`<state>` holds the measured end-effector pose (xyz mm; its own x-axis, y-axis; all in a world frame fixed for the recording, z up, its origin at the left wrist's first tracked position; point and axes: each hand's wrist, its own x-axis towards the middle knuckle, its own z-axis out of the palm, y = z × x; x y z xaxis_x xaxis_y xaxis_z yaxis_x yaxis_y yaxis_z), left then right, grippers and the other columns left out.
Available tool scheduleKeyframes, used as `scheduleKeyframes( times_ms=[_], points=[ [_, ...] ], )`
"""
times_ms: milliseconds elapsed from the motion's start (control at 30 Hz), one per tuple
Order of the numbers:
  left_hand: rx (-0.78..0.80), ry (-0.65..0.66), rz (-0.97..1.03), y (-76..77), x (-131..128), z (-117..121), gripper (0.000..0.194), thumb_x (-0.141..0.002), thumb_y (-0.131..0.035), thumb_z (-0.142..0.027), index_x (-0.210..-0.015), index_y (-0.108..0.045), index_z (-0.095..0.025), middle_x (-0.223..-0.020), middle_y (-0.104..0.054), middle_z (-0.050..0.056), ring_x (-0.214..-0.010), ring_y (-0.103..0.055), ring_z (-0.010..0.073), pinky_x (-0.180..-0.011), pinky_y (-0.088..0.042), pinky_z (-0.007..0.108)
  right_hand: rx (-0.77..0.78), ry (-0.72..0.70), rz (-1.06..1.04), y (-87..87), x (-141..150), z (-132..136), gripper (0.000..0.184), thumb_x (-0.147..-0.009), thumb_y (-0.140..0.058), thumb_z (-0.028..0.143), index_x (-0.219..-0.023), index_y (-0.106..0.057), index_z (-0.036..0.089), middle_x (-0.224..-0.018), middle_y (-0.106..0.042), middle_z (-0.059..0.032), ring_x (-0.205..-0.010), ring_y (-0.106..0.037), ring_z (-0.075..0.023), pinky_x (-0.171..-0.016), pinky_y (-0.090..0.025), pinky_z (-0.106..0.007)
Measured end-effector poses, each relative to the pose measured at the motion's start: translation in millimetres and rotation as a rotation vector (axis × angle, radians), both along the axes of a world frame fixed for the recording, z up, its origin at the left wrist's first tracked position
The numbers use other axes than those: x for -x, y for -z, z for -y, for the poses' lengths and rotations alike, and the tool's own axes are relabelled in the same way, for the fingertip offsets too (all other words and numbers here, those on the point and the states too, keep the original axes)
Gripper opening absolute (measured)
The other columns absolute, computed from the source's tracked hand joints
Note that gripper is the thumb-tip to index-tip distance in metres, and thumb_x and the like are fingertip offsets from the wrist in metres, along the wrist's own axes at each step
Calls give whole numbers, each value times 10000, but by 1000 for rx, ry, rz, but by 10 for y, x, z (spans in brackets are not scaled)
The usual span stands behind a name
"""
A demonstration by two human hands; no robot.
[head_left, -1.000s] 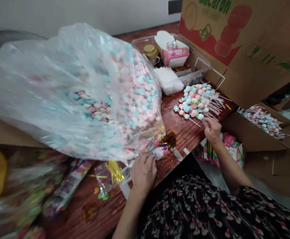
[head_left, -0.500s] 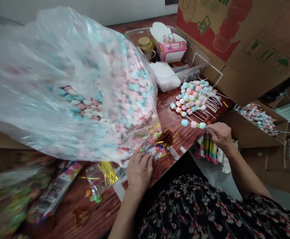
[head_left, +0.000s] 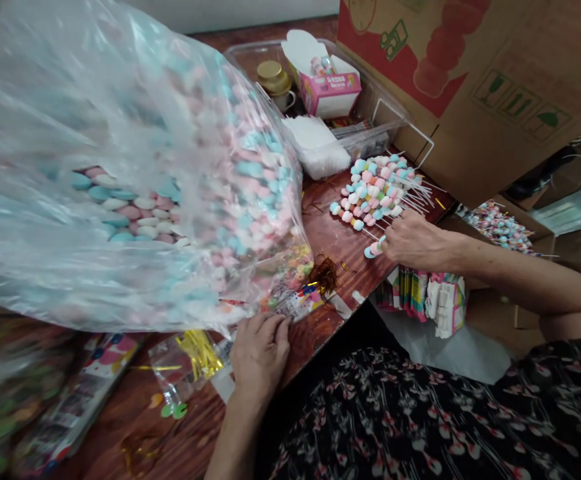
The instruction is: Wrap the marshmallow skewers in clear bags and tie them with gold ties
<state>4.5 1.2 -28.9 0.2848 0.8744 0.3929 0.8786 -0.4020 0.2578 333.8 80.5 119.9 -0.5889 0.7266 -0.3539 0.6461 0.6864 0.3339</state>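
Observation:
My right hand is closed around a candy skewer near the table edge, with only its blue and pink end showing past my fingers. Just behind it lies a heap of similar skewers, pink, blue and white pieces on white sticks. My left hand rests on the table's front edge, its fingers loosely bent and lying beside a printed plastic packet. What lies beneath those fingers is hidden. A large clear bag full of pastel candies stands behind my left hand.
Gold twist ties lie left of my left hand. At the back is a clear plastic bin with a pink box. A big cardboard carton stands at right; an open box of wrapped candies sits below it.
My right hand has moved from the stick's end onto the candy pieces, now covering most of that skewer. The skewer was drawn apart from the heap earlier. My left hand stays at the table edge.

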Motion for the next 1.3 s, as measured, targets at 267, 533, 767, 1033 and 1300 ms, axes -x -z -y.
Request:
scheduleKeyframes(
  times_ms=[267, 533, 767, 1033, 1300],
  points=[
    [15, -12, -13, -25, -32, -8, 153, -886, -609, -245, -794, -716, -184, -814, -679, 58, -736, -556, 214, -671, -439, 319, 28, -43, 89, -72, 208, -19, 195, -858, -527, 69, -751, -661, 162, -723, -683, -71, -590, -499, -146, -602, -223, -316],
    [123, 75, 135, 46, 124, -4, 145, -891, -609, -259, -901, -733, -183, -870, -686, 62, -819, -614, 208, -749, -489, 327, 10, 28, -23, 54, -44, 44, 181, -854, -525, 103, -756, -666, 162, -726, -680, -64, -604, -515, -146, -610, -213, -313],
    [233, 20, 326, 88, 215, -11, 170, -891, -579, -247, -810, -716, -189, -824, -677, 45, -791, -630, 178, -741, -505, 304, -295, 249, -255, 274, -576, 410, 213, -879, -496, 152, -779, -682, 180, -702, -659, -51, -658, -549, -158, -619, -275, -308],
    [359, -36, 346, -11, 226, -62, 151, -845, -599, -249, -723, -663, -189, -779, -644, 16, -777, -613, 166, -742, -479, 304, -187, 350, -1343, 788, -227, 811, 101, -875, -619, 209, -908, -714, 221, -773, -713, -20, -674, -641, -147, -645, -489, -271],
    [367, -37, 386, -29, 215, -66, 147, -840, -615, -263, -720, -655, -188, -750, -630, 7, -748, -607, 156, -710, -472, 279, -20, 191, -1378, 1240, 215, 830, 131, -891, -574, 163, -916, -701, 184, -741, -700, -39, -651, -623, -138, -635, -475, -261]
  ],
)
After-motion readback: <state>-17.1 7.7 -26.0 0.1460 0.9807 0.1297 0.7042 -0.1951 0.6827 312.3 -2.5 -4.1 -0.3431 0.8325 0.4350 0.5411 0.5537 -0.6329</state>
